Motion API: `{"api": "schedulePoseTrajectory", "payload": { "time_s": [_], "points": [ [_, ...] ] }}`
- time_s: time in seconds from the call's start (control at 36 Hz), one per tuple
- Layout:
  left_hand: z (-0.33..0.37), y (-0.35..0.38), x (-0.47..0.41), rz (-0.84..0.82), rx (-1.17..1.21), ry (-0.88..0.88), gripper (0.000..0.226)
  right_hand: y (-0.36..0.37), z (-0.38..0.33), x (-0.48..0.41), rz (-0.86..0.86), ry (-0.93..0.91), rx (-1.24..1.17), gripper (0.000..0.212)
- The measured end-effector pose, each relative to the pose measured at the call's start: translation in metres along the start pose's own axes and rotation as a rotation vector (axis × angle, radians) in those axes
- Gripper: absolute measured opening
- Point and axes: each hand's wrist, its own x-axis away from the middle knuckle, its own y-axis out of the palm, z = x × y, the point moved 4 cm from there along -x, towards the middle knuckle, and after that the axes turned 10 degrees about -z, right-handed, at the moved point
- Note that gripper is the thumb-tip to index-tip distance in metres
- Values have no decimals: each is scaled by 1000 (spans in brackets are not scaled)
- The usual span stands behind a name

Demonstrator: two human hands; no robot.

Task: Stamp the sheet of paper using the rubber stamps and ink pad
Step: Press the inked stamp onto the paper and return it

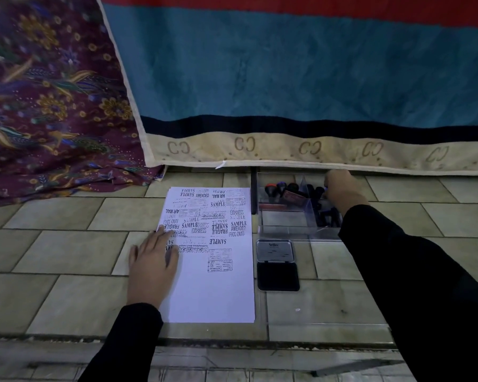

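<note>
The right hand [342,190] reaches into the far corner of the clear plastic box [287,230], down among the rubber stamps [290,193], and its fingers curl out of sight behind the knuckles, so I cannot tell whether they are closed on a stamp or only feeling for one. These stamps look light and rigid, with dark knobbed handles standing up from flat bases; the handle is the place to pinch, keeping fingertips off the inked rubber face underneath. A little nearer than that hand, just in front of the box, the ink pad [278,275] lies open, lid tipped back, black pad bare and likely to smudge anything that brushes it. Across from the box, the left hand [152,264] presses flat, fingers spread, on the left edge of the sheet of paper [213,296]. That sheet is thin and would slide on the smooth tiles [66,299]. Its far half is crowded with black marks like SAMPLE, FRAGILE and AIR MAIL; the near half is blank.
</note>
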Motion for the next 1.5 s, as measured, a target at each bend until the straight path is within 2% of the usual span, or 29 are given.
{"api": "schedulePoseTrajectory", "payload": {
  "time_s": [0.19,0.31,0.39,0.47,0.56,0.64,0.75,0.86,0.94,1.06,1.19,1.5],
  "points": [
    [-3,-1,-1,10,53,14,34,-1,1,-2,67,-18,30,18],
    [-8,-2,-2,29,178,24,29,-8,8,1,169,-30,-110,18],
    [-15,-5,-4,59,431,36,28,-16,11,14,277,-61,-317,29],
    [-19,-9,-2,33,742,-23,25,-24,4,43,400,-122,-567,28],
    [-23,-15,0,-7,923,-132,24,-20,-11,75,350,-194,-733,22],
    [-17,-24,0,44,823,-108,25,-9,-25,109,243,-256,-878,25],
    [20,-23,4,35,577,150,28,7,-41,150,136,-374,-997,24],
    [69,-6,17,-103,338,383,37,22,-51,176,57,-506,-929,27],
    [98,12,30,-208,185,478,61,29,-53,187,63,-581,-816,24],
    [112,34,37,-258,83,492,84,36,-53,197,81,-604,-703,22],
    [114,44,37,-222,77,469,91,40,-55,206,139,-603,-656,23],
    [112,53,42,-214,79,449,81,43,-59,218,203,-636,-629,22]
  ]
}}
